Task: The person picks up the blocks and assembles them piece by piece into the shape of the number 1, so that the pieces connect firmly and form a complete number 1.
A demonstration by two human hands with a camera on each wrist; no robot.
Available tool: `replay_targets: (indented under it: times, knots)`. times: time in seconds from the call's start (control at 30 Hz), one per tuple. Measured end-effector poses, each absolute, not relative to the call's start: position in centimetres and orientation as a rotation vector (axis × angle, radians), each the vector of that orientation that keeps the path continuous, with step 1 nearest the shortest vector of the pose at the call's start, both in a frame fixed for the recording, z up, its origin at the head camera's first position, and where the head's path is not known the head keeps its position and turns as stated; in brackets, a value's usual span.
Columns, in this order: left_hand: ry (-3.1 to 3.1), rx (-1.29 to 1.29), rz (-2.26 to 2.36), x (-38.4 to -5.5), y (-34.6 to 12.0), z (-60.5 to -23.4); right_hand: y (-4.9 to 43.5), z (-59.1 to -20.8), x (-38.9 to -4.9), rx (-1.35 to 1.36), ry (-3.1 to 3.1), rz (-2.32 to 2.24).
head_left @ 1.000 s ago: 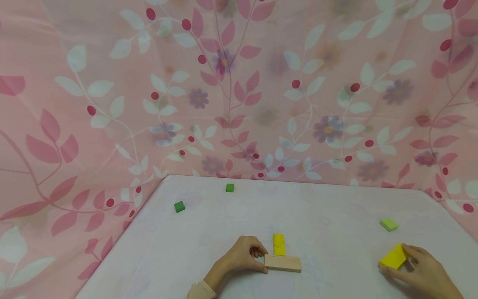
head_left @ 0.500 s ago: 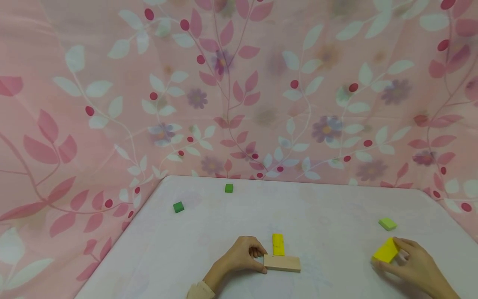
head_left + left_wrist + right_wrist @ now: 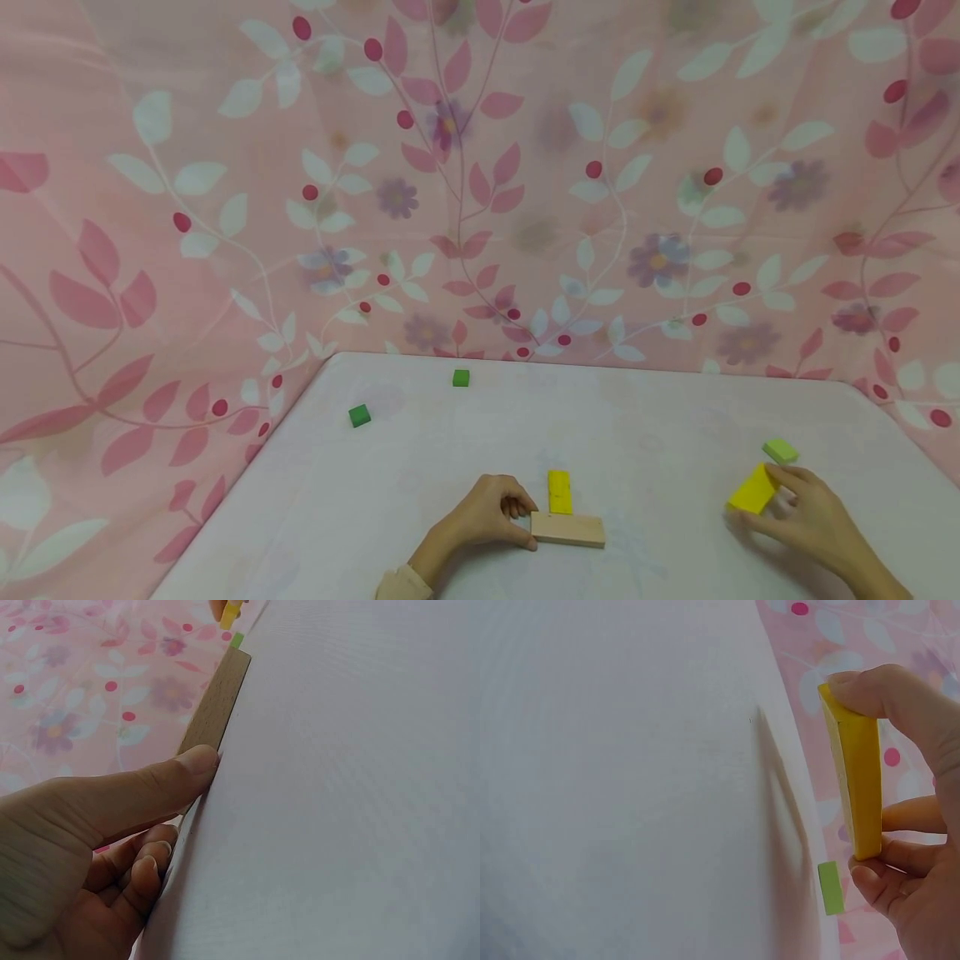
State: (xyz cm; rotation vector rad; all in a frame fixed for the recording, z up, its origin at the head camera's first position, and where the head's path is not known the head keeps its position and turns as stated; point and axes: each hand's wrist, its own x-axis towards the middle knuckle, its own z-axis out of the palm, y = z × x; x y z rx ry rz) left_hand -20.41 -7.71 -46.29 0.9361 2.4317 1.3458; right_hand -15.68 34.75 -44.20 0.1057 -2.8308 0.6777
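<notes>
My left hand pinches the left end of a plain wooden block lying flat on the white table. In the left wrist view the thumb presses the near side of this wooden block. Just behind it a yellow rectangular block lies lengthwise, its near end at the wooden block's back edge. Over at the right, my right hand grips another yellow block by its ends, tilted and lifted off the table. Seen from the right wrist, this yellow block is held between thumb and fingers.
A light green block lies just behind the right hand. Farther back on the left are two small green blocks, one dark green and one brighter green. A pink floral cloth hangs behind the white table.
My right hand has moved left and slightly away from me, carrying the yellow block with it. The left hand and the wooden block have stayed in place.
</notes>
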Motion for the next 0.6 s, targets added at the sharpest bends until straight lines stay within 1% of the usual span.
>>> replay_targets:
  times: [0.6]
  knots:
    - [2.445, 0.954, 1.345, -20.5, -7.8, -46.4, 33.2, -43.9, -17.2, 0.179, -2.809, 0.706]
